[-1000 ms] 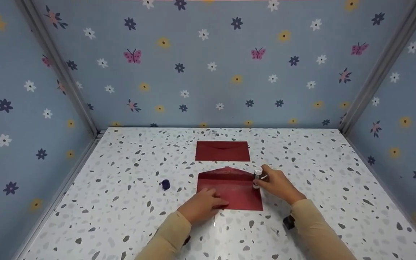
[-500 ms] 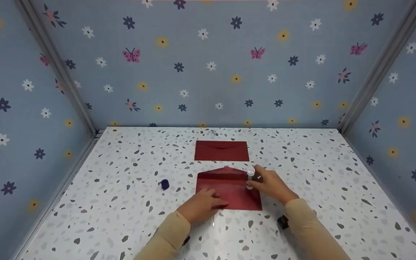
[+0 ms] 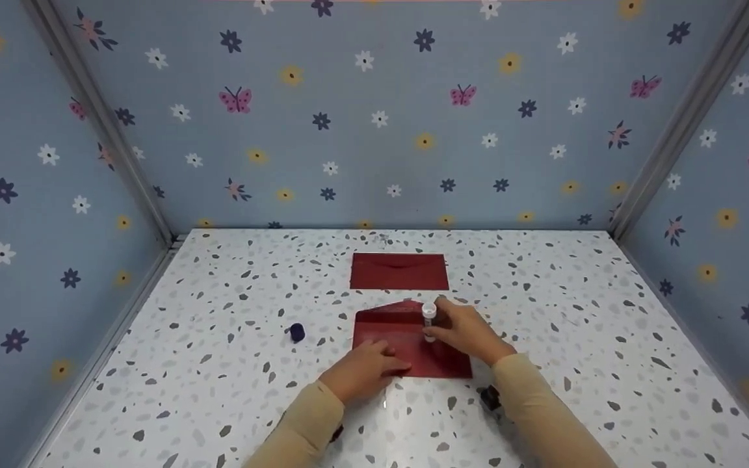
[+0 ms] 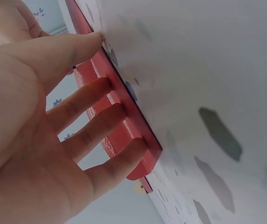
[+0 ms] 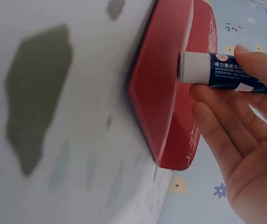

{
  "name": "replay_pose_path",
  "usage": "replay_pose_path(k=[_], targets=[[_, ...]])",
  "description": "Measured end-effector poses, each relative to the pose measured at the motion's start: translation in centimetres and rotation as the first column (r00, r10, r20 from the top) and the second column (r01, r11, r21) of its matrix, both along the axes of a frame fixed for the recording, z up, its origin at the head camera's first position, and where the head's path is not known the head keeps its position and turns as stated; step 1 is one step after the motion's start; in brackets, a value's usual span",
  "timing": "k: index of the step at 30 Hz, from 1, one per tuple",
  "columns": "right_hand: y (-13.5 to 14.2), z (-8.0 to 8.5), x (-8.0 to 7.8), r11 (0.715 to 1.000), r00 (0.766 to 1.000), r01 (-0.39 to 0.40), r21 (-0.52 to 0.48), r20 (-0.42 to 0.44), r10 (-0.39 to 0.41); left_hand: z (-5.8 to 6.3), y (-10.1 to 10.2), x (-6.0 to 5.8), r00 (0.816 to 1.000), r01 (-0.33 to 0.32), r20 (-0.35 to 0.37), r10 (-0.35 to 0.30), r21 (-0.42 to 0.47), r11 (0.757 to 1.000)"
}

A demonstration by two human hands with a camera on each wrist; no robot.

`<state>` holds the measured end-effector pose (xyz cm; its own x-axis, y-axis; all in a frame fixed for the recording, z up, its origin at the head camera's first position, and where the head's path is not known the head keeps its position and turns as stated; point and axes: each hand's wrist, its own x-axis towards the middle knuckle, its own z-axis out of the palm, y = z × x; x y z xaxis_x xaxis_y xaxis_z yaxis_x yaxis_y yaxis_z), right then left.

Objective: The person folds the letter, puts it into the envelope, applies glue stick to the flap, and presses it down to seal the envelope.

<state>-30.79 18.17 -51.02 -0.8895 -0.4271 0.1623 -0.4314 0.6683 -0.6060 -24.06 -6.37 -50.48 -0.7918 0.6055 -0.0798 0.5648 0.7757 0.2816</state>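
A red envelope (image 3: 387, 354) lies on the table with its pointed flap unfolded toward the back. My left hand (image 3: 365, 372) rests on its front left part; in the left wrist view the fingers (image 4: 110, 119) are extended and spread over the red paper. In my right hand (image 3: 465, 330) a glue stick (image 3: 429, 320) is pinched upright, its lower end at the envelope near the flap fold. The right wrist view shows the dark blue label and white end of the glue stick (image 5: 217, 71) against the envelope. Whitish smears run along the flap edge (image 5: 192, 148).
Behind lies a second red envelope (image 3: 399, 273), its flap folded down. A dark blue cap (image 3: 297, 332) sits on the speckled table (image 3: 218, 364) to the left. Flower-patterned panels (image 3: 374, 117) rise at the back and on both sides.
My right hand has slid the glue stick leftward across the envelope, from near its right edge toward the middle. My left hand has stayed in place.
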Motion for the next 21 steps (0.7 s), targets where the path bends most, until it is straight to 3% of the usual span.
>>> replay_pose_path(k=[13,21], targets=[[-2.6,0.0,-0.4,0.998,0.998,-0.061,-0.012,0.004,0.061,-0.2,-0.3,0.3,0.996,0.052,-0.073,-0.049,0.027,0.998],[-4.3,0.0,-0.5,0.998,0.999,-0.054,0.023,0.005,0.054,-0.3,0.0,0.4,0.998,0.038,-0.058,-0.036,0.039,0.999]])
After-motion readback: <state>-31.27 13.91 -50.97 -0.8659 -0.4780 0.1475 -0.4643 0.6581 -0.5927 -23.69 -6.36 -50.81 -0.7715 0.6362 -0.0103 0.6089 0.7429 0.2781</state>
